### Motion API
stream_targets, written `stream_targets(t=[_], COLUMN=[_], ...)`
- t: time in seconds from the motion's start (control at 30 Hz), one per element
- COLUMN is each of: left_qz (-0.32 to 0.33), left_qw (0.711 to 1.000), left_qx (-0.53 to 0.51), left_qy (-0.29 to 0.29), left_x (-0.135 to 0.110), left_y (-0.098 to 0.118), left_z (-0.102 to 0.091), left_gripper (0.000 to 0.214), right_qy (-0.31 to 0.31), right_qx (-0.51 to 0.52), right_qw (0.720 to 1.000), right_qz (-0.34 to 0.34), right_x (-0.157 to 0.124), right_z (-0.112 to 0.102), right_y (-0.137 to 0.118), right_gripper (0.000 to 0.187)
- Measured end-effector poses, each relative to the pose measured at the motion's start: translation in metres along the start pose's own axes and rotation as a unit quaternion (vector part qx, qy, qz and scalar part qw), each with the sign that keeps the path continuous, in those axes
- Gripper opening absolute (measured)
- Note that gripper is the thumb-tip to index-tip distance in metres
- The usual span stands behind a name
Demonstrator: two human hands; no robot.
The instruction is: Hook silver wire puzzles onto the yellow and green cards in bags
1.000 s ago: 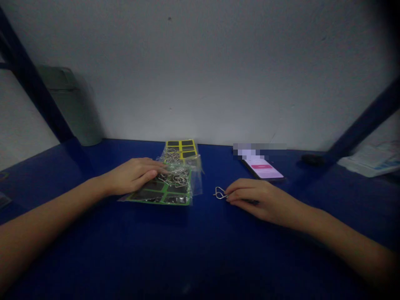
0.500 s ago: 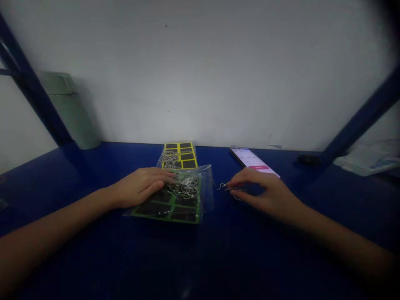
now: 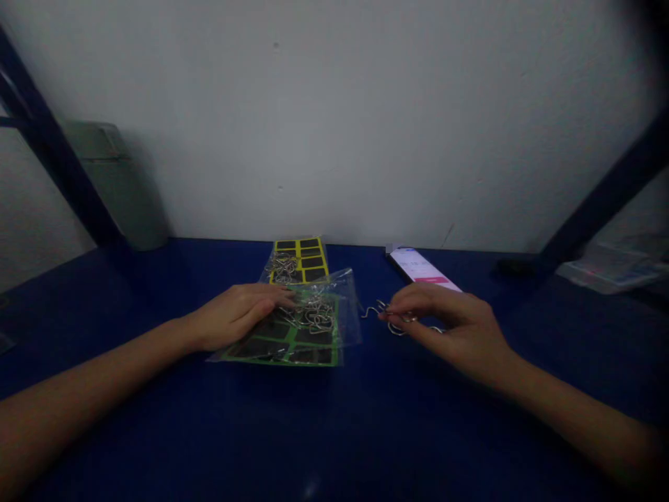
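My left hand [image 3: 237, 315] lies flat across the left part of a clear plastic bag [image 3: 349, 317], its fingers stretched out on top. Inside that bag are a green-and-black gridded card [image 3: 266, 348] and a tangle of silvery wire hooks [image 3: 318, 314]. To the right of the bag, my right hand [image 3: 449, 322] pinches several bent wire hooks [image 3: 370, 311] between thumb and fingertips, just above the table. Parts of those hooks are hidden behind the fingers.
Behind the green card lies another clear bag with a yellow-and-black card [image 3: 313, 262] and wire hooks. A lit phone [image 3: 423, 268] rests beyond my right hand. A green bottle [image 3: 128, 188] stands back left; a clear plastic box [image 3: 601, 272] sits at the right on the blue table [image 3: 324, 432].
My right hand has stayed near the same spot, its fingers curling more around the wire hooks, which have turned. The bag's open end has lifted slightly; my left hand has hardly moved.
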State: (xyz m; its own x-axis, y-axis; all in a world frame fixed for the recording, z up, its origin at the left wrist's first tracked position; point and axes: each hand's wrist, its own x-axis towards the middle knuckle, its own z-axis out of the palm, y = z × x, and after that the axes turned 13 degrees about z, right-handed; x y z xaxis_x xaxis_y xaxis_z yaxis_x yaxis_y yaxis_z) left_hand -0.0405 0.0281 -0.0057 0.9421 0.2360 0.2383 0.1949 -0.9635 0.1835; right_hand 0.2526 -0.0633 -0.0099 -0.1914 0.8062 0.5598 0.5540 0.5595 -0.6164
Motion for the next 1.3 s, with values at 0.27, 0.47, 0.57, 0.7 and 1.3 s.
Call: stream_targets(t=[0.27,0.47,0.57,0.7,1.3], left_qz=[0.023,0.04,0.045,0.055,0.049], left_qw=[0.999,0.998,0.998,0.998,0.999], left_qx=[-0.036,-0.042,-0.045,-0.04,-0.014], left_qy=[0.001,-0.006,-0.004,-0.003,-0.017], left_x=[0.007,0.011,0.012,0.012,0.008], left_y=[0.014,0.021,0.022,0.022,0.012], left_z=[-0.001,-0.005,-0.005,-0.006,0.0], left_gripper=[0.048,0.05,0.048,0.046,0.04], right_qy=[-0.027,-0.063,-0.055,-0.054,-0.184], right_qx=[-0.089,-0.108,-0.102,-0.086,-0.028], right_qw=[0.99,0.979,0.979,0.986,0.982], right_qz=[-0.101,-0.159,-0.171,-0.131,-0.036], right_x=[-0.004,-0.004,-0.006,-0.007,-0.002], right_z=[0.009,0.019,0.024,0.026,0.016], right_y=[-0.012,-0.013,-0.016,-0.022,-0.018], right_gripper=[0.018,0.019,0.018,0.019,0.04])
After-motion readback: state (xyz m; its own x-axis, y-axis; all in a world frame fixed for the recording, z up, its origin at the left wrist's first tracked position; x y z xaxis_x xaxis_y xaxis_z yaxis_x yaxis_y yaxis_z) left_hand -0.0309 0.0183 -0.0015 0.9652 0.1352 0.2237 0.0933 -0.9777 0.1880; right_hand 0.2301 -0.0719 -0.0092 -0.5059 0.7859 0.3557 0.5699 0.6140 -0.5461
